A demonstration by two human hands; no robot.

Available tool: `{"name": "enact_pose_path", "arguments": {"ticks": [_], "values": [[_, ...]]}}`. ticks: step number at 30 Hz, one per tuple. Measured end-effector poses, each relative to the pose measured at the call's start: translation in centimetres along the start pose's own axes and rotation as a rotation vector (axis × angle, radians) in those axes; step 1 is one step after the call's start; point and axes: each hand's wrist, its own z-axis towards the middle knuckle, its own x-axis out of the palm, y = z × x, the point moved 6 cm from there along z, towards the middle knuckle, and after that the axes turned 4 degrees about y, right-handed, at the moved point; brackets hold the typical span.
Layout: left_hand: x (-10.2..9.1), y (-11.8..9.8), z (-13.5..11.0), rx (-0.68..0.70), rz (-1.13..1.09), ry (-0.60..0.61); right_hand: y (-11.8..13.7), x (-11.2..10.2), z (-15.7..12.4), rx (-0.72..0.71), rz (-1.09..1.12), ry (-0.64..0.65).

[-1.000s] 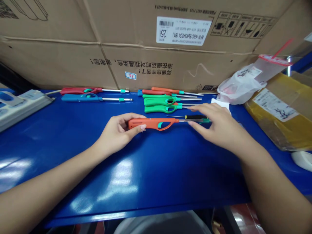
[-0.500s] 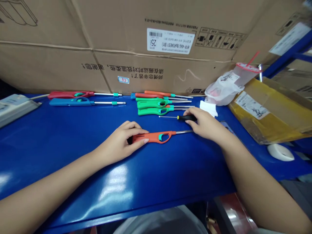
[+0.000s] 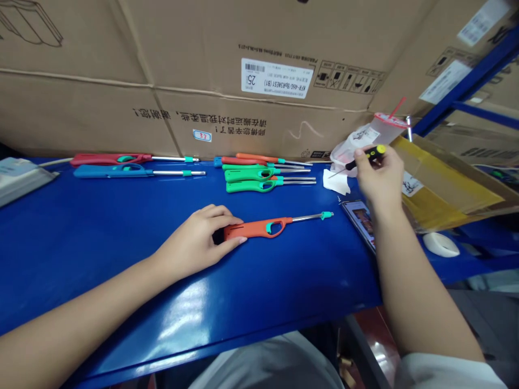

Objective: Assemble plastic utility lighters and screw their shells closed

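The orange lighter (image 3: 249,229) is at the middle of the blue table (image 3: 284,286), its metal stem (image 3: 306,218) pointing right to a green tip (image 3: 326,215). The left hand (image 3: 198,240) grips its butt end; the right hand (image 3: 383,178) grasps a screwdriver (image 3: 372,154) near a white tissue (image 3: 336,186). Two green lighters (image 3: 243,187) lie behind, and the right forearm (image 3: 413,286) partly covers a phone (image 3: 359,220).

Surface (image 3: 284,286), lower centre: smooth, glossy, reflecting light. Orange lighter (image 3: 258,229), mid-frame: smooth plastic body, shiny metal tube. Screwdriver (image 3: 372,155), right of centre: plastic-looking handle, metal shaft. Carton (image 3: 194,48), upper frame: matt, creased cardboard.
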Motion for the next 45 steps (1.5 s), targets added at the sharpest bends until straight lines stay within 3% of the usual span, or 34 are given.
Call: {"name": "enact_pose_path", "arguments": {"ticks": [2,5,17,20,23,27,30,33,36,40,45], "values": [[0.3,0.0,0.0,0.002,0.0,-0.012,0.6,-0.2,-0.3,-0.092,-0.207,-0.019],[0.4,0.2,-0.1,-0.01,0.0,-0.039,0.8,-0.1,-0.6,-0.133,-0.324,-0.004],[-0.1,-0.4,-0.2,-0.021,-0.07,-0.018,0.2,0.8,-0.3,-0.09,-0.271,0.093],[0.2,-0.4,-0.2,-0.017,-0.102,-0.003,1.2,0.4,-0.6,-0.095,-0.087,0.018],[0.7,-0.8,-0.2,0.017,-0.141,0.032,2.3,0.6,-1.3,-0.013,0.302,-0.018],[1.2,-1.4,-0.3,0.067,-0.184,0.061,5.3,2.0,-3.2,0.073,0.487,0.075],[1.5,-1.6,-0.4,0.067,-0.195,0.075,7.5,3.8,-5.0,0.22,0.772,0.24],[1.1,-1.7,-0.5,0.009,-0.272,0.015,9.6,5.4,-6.8,0.3,0.868,0.406],[0.5,-1.6,-0.6,-0.09,-0.522,-0.084,10.7,7.0,-8.5,0.363,0.937,0.515],[0.8,-1.0,-0.7,-0.282,-0.859,-0.117,10.6,8.7,-10.1,0.416,1.014,0.559],[1.0,-0.2,-0.6,-0.382,-0.937,-0.115,9.1,9.8,-11.2,0.485,1.069,0.541]]}}
